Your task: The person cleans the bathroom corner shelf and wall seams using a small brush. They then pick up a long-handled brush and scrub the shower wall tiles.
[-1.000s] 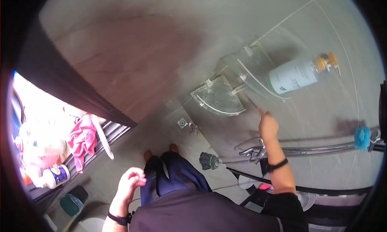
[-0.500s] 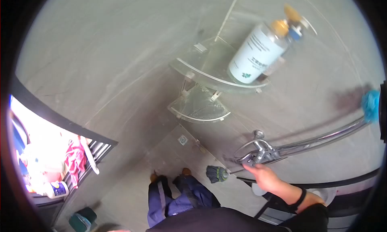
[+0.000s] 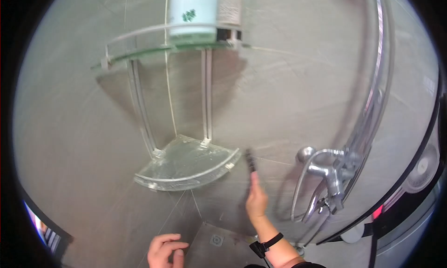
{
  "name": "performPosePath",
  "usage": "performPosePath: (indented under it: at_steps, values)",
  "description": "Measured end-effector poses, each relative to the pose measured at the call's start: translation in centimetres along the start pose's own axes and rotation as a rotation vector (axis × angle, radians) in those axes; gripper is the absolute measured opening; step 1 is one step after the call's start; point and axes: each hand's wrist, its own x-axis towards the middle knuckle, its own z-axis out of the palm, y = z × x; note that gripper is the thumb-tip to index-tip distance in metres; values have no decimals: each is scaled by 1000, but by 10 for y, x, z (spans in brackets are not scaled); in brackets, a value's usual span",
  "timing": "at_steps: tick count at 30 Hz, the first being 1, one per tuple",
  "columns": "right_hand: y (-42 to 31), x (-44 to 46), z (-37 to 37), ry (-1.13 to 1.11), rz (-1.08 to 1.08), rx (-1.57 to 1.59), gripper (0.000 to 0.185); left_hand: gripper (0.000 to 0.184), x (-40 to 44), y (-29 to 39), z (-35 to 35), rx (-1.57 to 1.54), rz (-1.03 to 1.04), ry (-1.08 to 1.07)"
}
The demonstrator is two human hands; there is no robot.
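Observation:
My right hand (image 3: 257, 202) reaches up near the wall, fingers closed around a slim dark brush-like object (image 3: 251, 160). Blur hides its details; its tip is beside the right end of the lower glass corner shelf (image 3: 188, 165), and I cannot tell whether they touch. At the bottom, my left hand (image 3: 167, 251) shows loosely bent, parted fingers with nothing in them, below that shelf. A pale blue bottle (image 3: 193, 11) with a green leaf mark stands on the upper glass shelf (image 3: 139, 52), its top cut off by the frame. Another bottle (image 3: 229, 7) is beside it.
A chrome shower mixer (image 3: 330, 172) with a looped hose (image 3: 298, 193) juts from the wall at right, under a chrome riser pipe (image 3: 378, 44). A floor drain (image 3: 216, 240) lies below. A white fan (image 3: 423, 168) shows beyond the dark curved edge at right.
The view has swung toward the corner, bringing the lower shelf closer. My right hand has gone from the mixer to beside that shelf. My left hand has come further into view.

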Motion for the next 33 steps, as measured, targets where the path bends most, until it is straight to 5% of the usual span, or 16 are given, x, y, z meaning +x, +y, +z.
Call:
performPosePath:
  at_steps: [2, 5, 9, 13, 17, 19, 23, 26, 31, 33]
  values:
    - [35, -28, 25, -224, -83, -158, 51, 13, -24, -28, 16, 119, 74, 50]
    - [51, -1, 11, 161, -263, 41, 61, 15, -63, -71, 35, 331, 121, 135]
    - [24, 28, -23, 370, -138, 9, 68, 21, -97, -112, 48, 537, 201, 219]
    - [25, -10, 24, -120, -241, -396, 64, 27, -103, -123, 30, 773, 216, 291]
    - [10, 56, -40, 402, -276, -226, 68, 34, -125, -150, -5, 1001, 97, 344]
    - [9, 50, -47, 461, -271, -226, 71, 51, -135, -181, -5, 1150, 8, 285]
    - [45, -42, -5, -140, -146, -676, 71, 64, -142, -224, 1, 1439, 60, 318]
    - [106, -162, -30, -510, -40, -708, 79, 70, -140, -234, 2, 1420, 94, 381]
    - [140, -416, -278, -834, 140, -779, 61, 58, -141, -229, -1, 1429, 84, 364]
    - [177, -556, -435, -931, 640, -1190, 45, 56, -139, -225, 0, 1386, 75, 371]
